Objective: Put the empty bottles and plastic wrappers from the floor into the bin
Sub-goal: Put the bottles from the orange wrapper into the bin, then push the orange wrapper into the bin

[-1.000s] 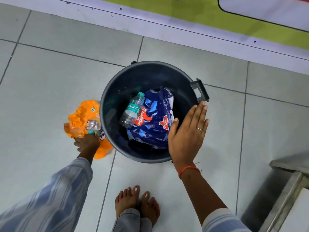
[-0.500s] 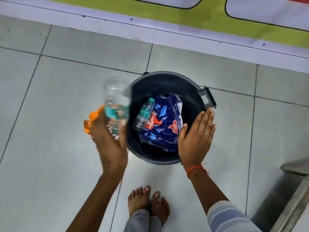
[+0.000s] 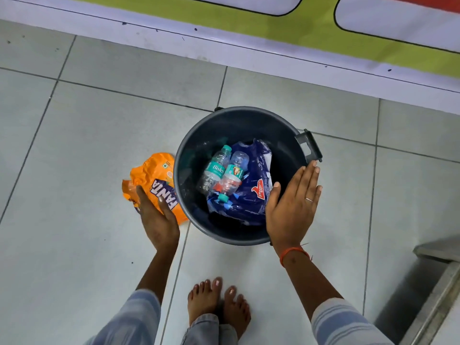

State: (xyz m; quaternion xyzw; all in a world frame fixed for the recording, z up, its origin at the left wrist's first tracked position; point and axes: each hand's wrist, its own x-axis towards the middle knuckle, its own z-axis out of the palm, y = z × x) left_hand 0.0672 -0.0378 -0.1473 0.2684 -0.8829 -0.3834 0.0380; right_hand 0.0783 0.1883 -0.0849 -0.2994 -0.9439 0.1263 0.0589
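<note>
I see a floor (image 3: 82, 135) of pale grey-green tiles with dark grout lines. A dark grey round bin (image 3: 249, 118) stands on it, a handle tab at its right rim. Just left of the bin, touching its wall, a crumpled orange Fanta wrapper (image 3: 154, 175) lies flat on the tiles. My two bare feet (image 3: 219, 302) stand side by side below the bin. A steel bench leg (image 3: 433, 307) meets the floor at lower right.

two clear plastic bottles (image 3: 225, 174) and a blue plastic wrapper (image 3: 251, 195) lie inside the round dark grey bin (image 3: 239, 115), an orange fanta wrapper (image 3: 156, 175) on the tiled floor (image 3: 74, 145) beside it.
</note>
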